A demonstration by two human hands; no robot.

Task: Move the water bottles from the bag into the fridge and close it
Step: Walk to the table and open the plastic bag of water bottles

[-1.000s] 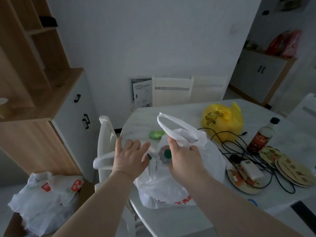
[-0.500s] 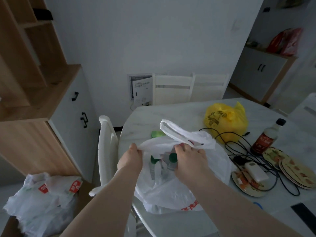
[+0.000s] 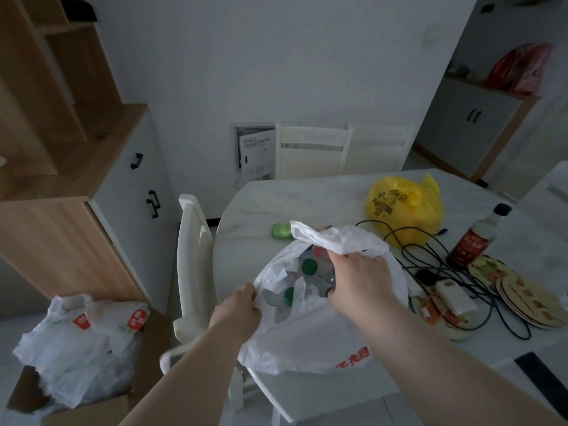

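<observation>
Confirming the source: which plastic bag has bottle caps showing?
The white bag at the table's near edge, held by the left hand and right hand; green caps show inside. The yellow bag and floor bag show none.

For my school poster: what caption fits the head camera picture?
The left hand and right hand hold open the white bag, green-capped water bottles inside, on the table.

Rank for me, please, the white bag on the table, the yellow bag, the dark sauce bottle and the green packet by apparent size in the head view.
1. white bag, though it sits nearest the camera
2. yellow bag
3. dark sauce bottle
4. green packet
</observation>
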